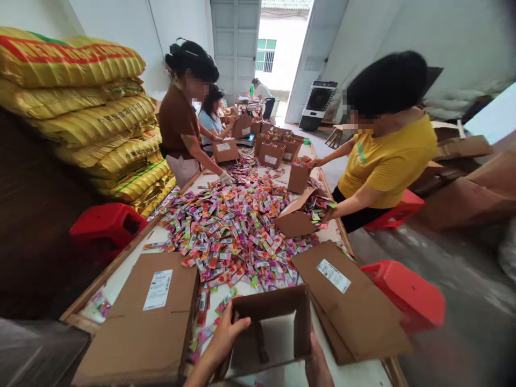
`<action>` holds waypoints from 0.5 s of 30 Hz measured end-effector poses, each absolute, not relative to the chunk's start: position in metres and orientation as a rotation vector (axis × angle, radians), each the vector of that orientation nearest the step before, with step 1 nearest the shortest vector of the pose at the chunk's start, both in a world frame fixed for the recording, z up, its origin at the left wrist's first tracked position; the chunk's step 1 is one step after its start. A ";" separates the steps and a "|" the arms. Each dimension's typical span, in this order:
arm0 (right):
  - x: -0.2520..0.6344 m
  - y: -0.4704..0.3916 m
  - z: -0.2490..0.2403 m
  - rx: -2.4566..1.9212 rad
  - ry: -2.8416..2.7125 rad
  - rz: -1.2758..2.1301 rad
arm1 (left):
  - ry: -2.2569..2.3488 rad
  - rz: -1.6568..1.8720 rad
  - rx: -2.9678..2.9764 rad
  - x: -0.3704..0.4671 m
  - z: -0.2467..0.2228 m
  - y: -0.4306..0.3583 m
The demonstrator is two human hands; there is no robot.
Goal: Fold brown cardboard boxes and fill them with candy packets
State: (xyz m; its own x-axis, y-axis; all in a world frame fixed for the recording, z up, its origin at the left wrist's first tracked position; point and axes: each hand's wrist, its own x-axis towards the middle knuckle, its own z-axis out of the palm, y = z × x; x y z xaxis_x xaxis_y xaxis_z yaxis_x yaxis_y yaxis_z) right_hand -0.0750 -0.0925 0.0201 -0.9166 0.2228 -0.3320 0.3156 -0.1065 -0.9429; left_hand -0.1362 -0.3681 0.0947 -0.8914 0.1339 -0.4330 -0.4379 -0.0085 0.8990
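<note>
An open cardboard box (270, 303) is held between my two hands at the near end of the table. My left hand (226, 336) grips its left wall, the thumb laid over the rim. On the right wall is my right hand (318, 363), its fingers partly hidden behind the cardboard. Through the box's frame I see a pale surface; whether its bottom is folded closed I cannot tell. Just beyond it spreads a big heap of small colourful packets (242, 231). Flattened cartons lie on either side, a labelled stack (137, 322) at left and another (363, 306) at right.
Co-workers stand at the table's left (183, 118) and right (387, 156), hands among packets and boxes. Filled cartons (270, 153) stand farther back. Red stools (407, 293) flank the table, and yellow sacks (92, 107) are piled at left.
</note>
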 end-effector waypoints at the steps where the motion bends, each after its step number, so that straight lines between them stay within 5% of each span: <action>1: -0.076 -0.091 0.020 0.641 1.978 -2.224 | 1.923 1.945 -0.328 -0.130 0.090 -0.364; 15: -0.074 -0.051 0.030 0.356 2.475 -1.827 | 2.749 1.421 0.436 -0.075 0.038 -0.354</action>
State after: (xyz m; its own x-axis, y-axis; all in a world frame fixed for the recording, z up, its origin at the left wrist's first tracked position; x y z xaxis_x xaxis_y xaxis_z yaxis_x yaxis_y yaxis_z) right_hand -0.0739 -0.0510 0.0303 -0.9726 0.1569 -0.1715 0.2101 0.2778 -0.9374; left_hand -0.0750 -0.3537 0.0384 -0.9610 0.2528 0.1120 0.2376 0.5477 0.8022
